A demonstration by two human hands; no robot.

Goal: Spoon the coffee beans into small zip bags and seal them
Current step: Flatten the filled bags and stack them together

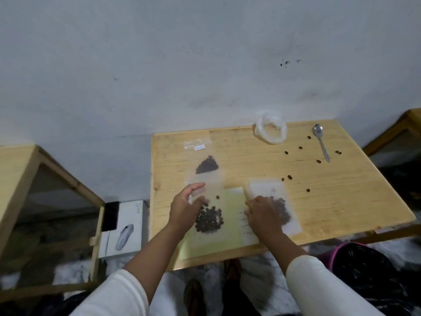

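A pale wooden bench [330,201] stands against a scuffed grey wall. Nearest, the left hand [184,208] pinches the top of a clear zip bag of beans [208,221], probably to close it; at three o'clock the right hand [262,215] presses flat on a second filled bag [282,213]. Farther, a third bag [206,165] lies at twelve, then the metal spoon [320,142] and stray beans [289,177] towards two.

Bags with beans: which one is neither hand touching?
The far bag, lying alone toward the wall. The left hand holds the near-left bag, and the right hand rests on the right bag.
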